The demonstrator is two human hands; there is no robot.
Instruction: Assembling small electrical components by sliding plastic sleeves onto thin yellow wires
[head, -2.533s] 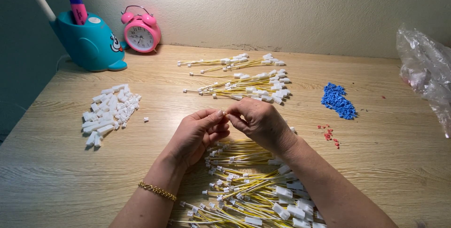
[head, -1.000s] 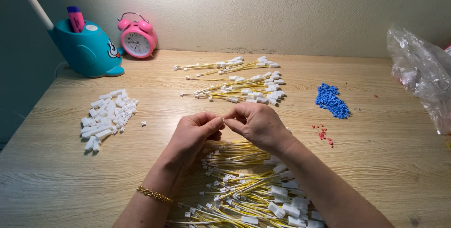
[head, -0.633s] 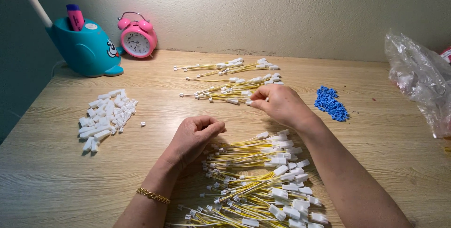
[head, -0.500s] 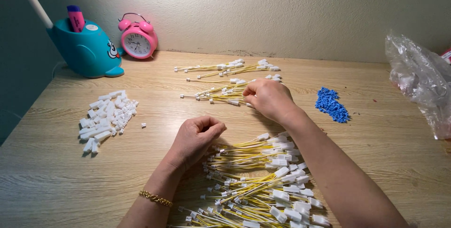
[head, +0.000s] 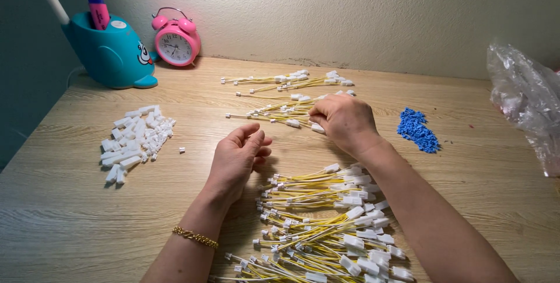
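Observation:
My right hand [head: 345, 122] lies palm down on the near end of a small pile of yellow wires with white connectors [head: 274, 111] in the middle of the table. Its curled fingertips touch a white connector, and they hide whether it grips a wire. My left hand [head: 239, 154] hovers just above the wood with fingers loosely apart, holding nothing. Right in front of me is a large heap of the same yellow wires [head: 326, 224]. A second sorted row of wires [head: 286, 80] lies farther back.
A heap of white plastic connectors [head: 134, 140] lies at the left. Small blue pieces [head: 415, 130] sit at the right, next to a crumpled clear plastic bag [head: 528, 105]. A teal whale-shaped pen holder [head: 111, 55] and a pink alarm clock [head: 177, 41] stand at the back left.
My hands were together over the near heap, working on one wire. The right hand then reached forward to the middle pile, while the left stayed and opened.

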